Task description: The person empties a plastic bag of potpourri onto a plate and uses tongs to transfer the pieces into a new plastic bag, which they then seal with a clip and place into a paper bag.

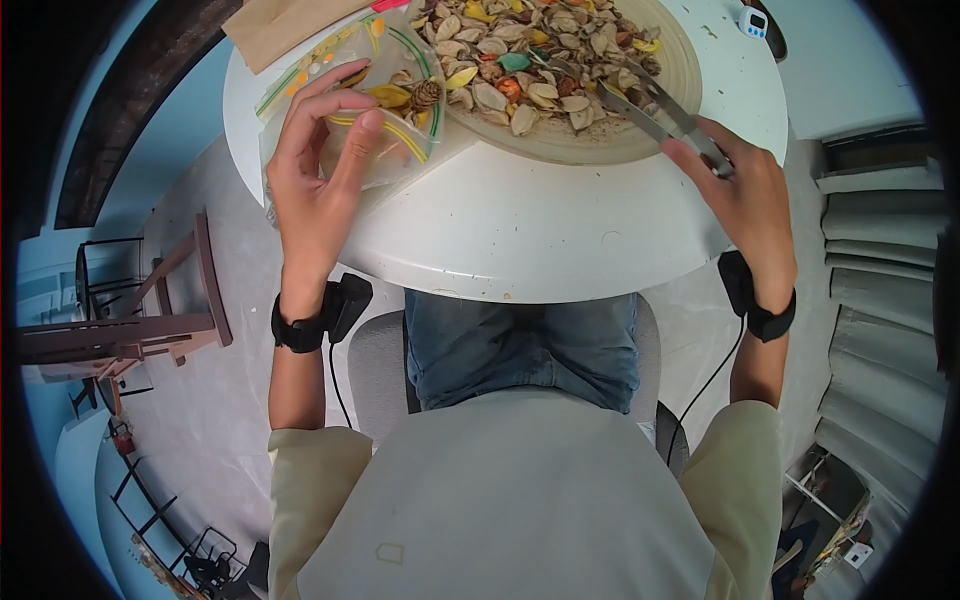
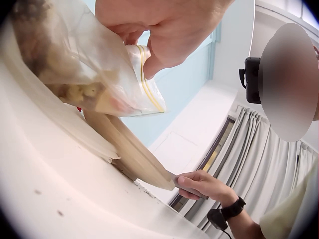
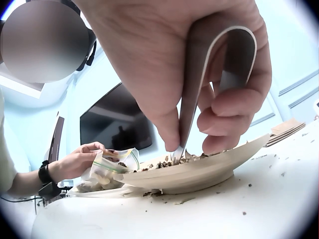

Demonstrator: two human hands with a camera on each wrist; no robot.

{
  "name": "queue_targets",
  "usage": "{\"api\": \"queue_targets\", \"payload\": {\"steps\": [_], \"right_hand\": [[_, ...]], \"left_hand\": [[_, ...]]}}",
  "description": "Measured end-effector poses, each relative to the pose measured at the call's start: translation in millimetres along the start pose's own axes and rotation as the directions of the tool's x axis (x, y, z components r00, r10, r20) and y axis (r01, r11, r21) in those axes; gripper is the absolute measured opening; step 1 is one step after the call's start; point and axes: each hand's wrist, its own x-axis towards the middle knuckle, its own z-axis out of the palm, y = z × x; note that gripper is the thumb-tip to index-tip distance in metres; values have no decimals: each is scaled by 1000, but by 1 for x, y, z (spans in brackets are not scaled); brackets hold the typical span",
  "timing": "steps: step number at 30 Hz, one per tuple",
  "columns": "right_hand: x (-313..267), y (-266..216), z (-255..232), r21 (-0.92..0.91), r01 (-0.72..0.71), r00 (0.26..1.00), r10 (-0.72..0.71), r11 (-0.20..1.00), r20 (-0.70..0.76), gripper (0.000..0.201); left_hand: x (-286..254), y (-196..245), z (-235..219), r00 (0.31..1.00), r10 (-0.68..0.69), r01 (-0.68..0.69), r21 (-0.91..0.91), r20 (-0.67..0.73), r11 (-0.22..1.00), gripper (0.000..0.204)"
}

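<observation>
My left hand (image 1: 318, 180) holds a clear zip bag (image 1: 385, 168) with its mouth spread, the thumb inside the near edge with the yellow seal strip. A pinecone (image 1: 426, 94) and yellow dried pieces show in the bag's opening. My right hand (image 1: 745, 190) grips metal tongs (image 1: 637, 115), their bend inside the palm in the right wrist view. The tong tips reach into a heap of dried petals and pods (image 1: 490, 95) on a round, pale plate (image 1: 560, 150). Whether the tips pinch a piece, I cannot tell.
Brown paper (image 1: 275, 35) lies at the white table's (image 1: 500, 235) back left, beyond the bag. A small white-and-blue timer (image 1: 753, 22) sits at the back right. Dark crumbs are scattered on the tabletop. A wooden chair (image 1: 207, 280) stands on the floor at left.
</observation>
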Motion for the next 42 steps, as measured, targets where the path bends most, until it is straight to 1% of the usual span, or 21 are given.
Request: {"api": "queue_targets", "payload": {"steps": [1,3,6,10,14,18,23,24,26,27,29,30,31,32,33,34,36,39,40,41,42], "right_hand": [[0,0,4,-12,76,996,-76,997,-45,54],[4,-2,4,-54,63,997,-65,997,-39,52],[11,1,8,-95,121,991,-126,988,-49,49],[17,2,9,-6,140,989,-141,990,-45,42],[18,5,7,50,127,992,-126,991,-32,40],[24,-10,1,120,121,993,-120,985,-13,38],[44,-24,15,165,305,952,-294,938,-88,41],[46,-33,18,164,301,953,-290,939,-89,41],[50,-57,26,200,431,902,-418,880,-105,43],[52,-66,33,199,431,902,-418,880,-106,43],[56,-79,55,134,673,733,-632,727,-253,45],[57,-88,64,158,683,718,-616,713,-325,45],[56,-88,61,157,684,717,-617,712,-325,45],[53,-92,49,157,584,811,-562,797,-163,45],[50,-93,41,135,475,877,-480,869,3,45],[48,-89,40,134,475,877,-480,870,8,45],[45,-75,33,206,420,907,-417,884,-59,46],[40,-55,30,213,379,925,-361,900,-123,49],[42,-47,26,136,400,915,-388,906,-110,49],[43,-40,25,139,402,914,-390,905,-110,49],[44,-32,23,177,323,945,-309,930,-102,50]], "left_hand": [[0,0,1,1000,1,-1,-2,6,1000,13],[0,2,2,1000,-8,8,-7,2,1000,14],[0,1,0,1000,-16,16,-14,-7,1000,14],[-2,2,-3,1000,1,-2,51,8,999,13],[-1,3,0,1000,-21,21,-4,7,1000,13],[-1,2,0,1000,-21,21,-10,-1,1000,13],[-1,1,1,1000,-16,16,-3,10,1000,13],[-1,2,1,1000,-20,21,-20,5,1000,13],[0,1,1,1000,-23,23,-10,5,1000,13],[-1,2,0,1000,-29,29,2,2,1000,13],[-2,2,0,1000,-30,30,5,-1,1000,13],[-2,3,0,999,-33,33,8,0,999,13],[-2,3,-1,999,-32,32,9,-1,999,13],[-2,3,-1,1000,-31,31,-10,-6,999,13],[-2,3,-1,999,-31,31,-30,-11,999,12],[-3,2,-1,999,-35,35,-33,-12,999,12],[-3,1,1,1000,-23,22,-25,-7,999,12],[-3,-1,1,1000,-6,6,-19,-13,1000,12],[-3,-2,0,1000,-7,7,-16,-16,1000,12],[-3,-3,-1,1000,10,-10,-8,-11,1000,12],[-3,-3,-1,1000,26,-26,-1,-3,1000,12]]}}
